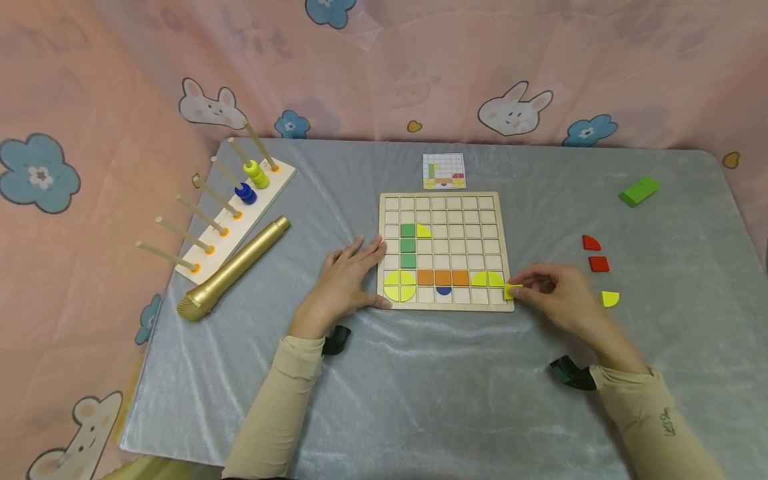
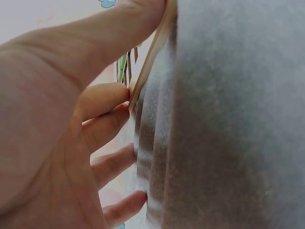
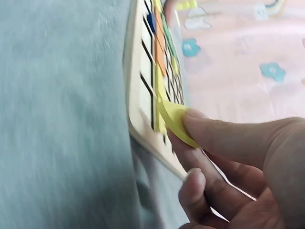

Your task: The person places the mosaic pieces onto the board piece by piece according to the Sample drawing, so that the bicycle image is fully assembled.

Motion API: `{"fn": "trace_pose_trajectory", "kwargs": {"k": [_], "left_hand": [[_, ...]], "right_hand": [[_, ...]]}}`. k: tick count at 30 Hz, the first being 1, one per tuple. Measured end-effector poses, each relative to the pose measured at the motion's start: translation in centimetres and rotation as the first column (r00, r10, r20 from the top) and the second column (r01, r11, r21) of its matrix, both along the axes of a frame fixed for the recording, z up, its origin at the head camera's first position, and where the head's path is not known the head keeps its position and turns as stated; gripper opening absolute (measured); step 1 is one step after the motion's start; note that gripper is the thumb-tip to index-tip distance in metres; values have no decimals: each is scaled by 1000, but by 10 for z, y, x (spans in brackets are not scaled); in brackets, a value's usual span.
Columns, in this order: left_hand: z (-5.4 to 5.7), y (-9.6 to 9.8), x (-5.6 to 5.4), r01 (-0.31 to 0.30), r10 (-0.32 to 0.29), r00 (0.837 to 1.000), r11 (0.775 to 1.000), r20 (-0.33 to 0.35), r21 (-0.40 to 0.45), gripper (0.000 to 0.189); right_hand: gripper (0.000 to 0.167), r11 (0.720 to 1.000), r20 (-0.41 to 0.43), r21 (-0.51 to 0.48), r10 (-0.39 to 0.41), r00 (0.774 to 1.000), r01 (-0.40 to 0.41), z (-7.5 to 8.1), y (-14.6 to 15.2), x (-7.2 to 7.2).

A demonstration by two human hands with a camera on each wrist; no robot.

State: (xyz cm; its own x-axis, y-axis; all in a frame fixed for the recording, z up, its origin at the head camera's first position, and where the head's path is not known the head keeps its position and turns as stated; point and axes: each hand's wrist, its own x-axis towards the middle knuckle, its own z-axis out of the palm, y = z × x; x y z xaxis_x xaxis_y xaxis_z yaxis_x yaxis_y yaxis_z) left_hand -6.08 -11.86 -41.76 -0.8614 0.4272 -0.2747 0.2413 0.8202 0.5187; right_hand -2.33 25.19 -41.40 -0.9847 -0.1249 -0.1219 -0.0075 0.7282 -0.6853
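Observation:
A wooden grid board (image 1: 450, 307) lies on the table. My left hand (image 1: 342, 287) rests at its left edge, fingers spread; in the left wrist view the thumb and two fingers touch the edge. At the lower right corner, my right hand (image 1: 564, 297) pinches a yellow quarter-circle piece (image 3: 174, 117) between thumb and forefinger, tilted over the board. Set in the grid are green squares (image 1: 408, 245), yellow quarter circles (image 1: 399, 286), orange squares (image 1: 443, 277) and a blue half circle (image 1: 443, 291). One yellow quarter circle (image 1: 423, 231) sits beside the top green square.
A pattern card (image 1: 444, 171) lies behind the board. To the right are a red quarter circle (image 1: 591, 243), a red square (image 1: 599, 264), a yellow quarter circle (image 1: 610, 299) and a green block (image 1: 639, 191). At left, a gold microphone (image 1: 234, 270) lies beside a peg rack (image 1: 240, 223).

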Motion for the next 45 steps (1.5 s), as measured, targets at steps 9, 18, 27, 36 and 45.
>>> {"fn": "trace_pose_trajectory", "kwargs": {"k": [9, 18, 27, 36, 45], "left_hand": [[-1, -1, 0, 3, -3, 1000, 1000, -6, 2, 110], [-1, -1, -1, 1, -1, 1000, 1000, -12, -1, 110], [-2, -1, 0, 2, -2, 1000, 1000, -14, 0, 111], [-1, -2, 0, 2, -2, 1000, 1000, -10, 6, 110], [-2, -2, 0, 5, -5, 1000, 1000, -9, 0, 109]], "right_hand": [[13, 999, -63, -23, 46, 997, -48, -8, -18, -2], [11, 998, -141, -12, 58, 988, -61, -14, -21, -1], [7, 1000, -157, -27, 6, 988, -11, -17, -14, 0], [8, 997, -182, 14, -76, 980, 80, -8, 19, 6], [8, 989, -206, -24, -149, 967, 147, -12, 48, 16]]}}
